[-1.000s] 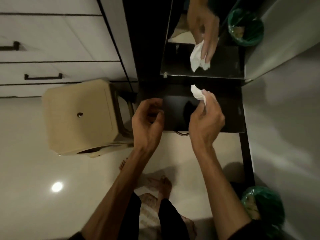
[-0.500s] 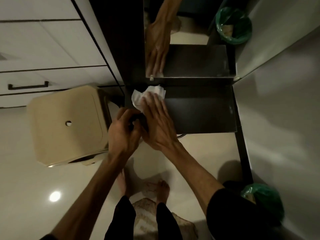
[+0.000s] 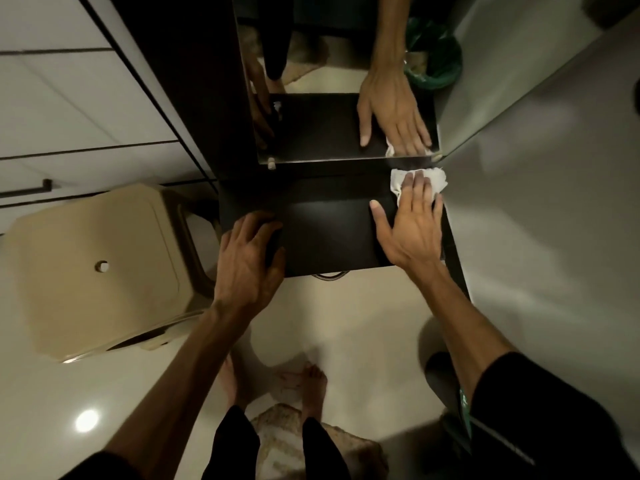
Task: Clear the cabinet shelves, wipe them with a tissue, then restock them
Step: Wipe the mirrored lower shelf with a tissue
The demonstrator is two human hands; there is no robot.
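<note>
A dark, bare cabinet shelf (image 3: 329, 233) juts out below a mirror (image 3: 322, 81). My right hand (image 3: 412, 223) lies flat with straight fingers on a crumpled white tissue (image 3: 434, 180), pressing it onto the shelf's far right corner. My left hand (image 3: 247, 258) grips the shelf's near left edge, fingers curled over it. The mirror repeats the right hand and the tissue.
A beige plastic stool (image 3: 93, 268) stands left of the shelf. White drawers with a dark handle (image 3: 26, 190) are at far left. A grey wall (image 3: 554, 202) bounds the right side. A bin with a green bag shows in the mirror (image 3: 434, 57). My bare feet (image 3: 277, 382) stand on a mat.
My right hand has swept the tissue from the shelf's left end to its far right corner. My left hand stays at the near left edge.
</note>
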